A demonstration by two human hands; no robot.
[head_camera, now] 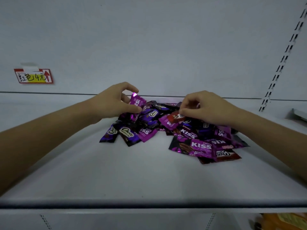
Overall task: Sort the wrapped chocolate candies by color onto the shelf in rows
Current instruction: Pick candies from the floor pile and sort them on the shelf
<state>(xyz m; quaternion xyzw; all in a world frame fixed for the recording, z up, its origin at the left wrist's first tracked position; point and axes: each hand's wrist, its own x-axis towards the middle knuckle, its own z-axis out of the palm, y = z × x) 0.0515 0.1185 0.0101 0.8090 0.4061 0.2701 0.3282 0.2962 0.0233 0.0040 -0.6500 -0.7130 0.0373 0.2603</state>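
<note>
Now | left hand point(113, 103) grips purple candy point(137, 103), near-upright | right hand point(207, 107) pinches red candy point(174, 118)

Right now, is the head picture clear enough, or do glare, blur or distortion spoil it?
Head view: dim and bluish overall; a bright glare spot on the purple candy in the left hand; print on the pile is legible; wide-angle distortion bows the shelf edge and the slotted upright, which also looks blurred.

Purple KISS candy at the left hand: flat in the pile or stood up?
Stood up, tilted: the left hand pinches the purple KISS candy, its top end raised above the pile.
</note>
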